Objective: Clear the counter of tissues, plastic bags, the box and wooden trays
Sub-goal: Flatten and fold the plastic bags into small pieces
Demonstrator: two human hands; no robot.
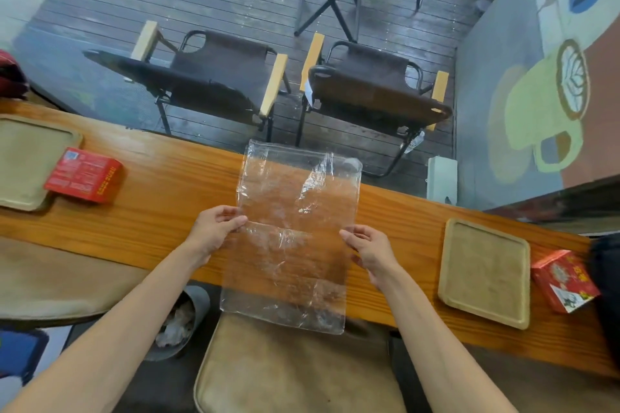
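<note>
A clear plastic bag [292,238] is held flat above the wooden counter [161,204], its lower end hanging past the near edge. My left hand [214,228] pinches its left edge and my right hand [369,251] pinches its right edge. One wooden tray [20,157] lies at the far left with a red box [84,176] resting partly on its right side. A second wooden tray [484,271] lies to the right, and another red box [563,280] sits beside it.
A grey bin [181,322] holding crumpled white tissues stands on the floor under the counter's near edge. A tan cushioned stool [295,372] is below the bag. Two dark folding chairs [218,77] stand beyond the counter. A dark object [607,285] is at the right edge.
</note>
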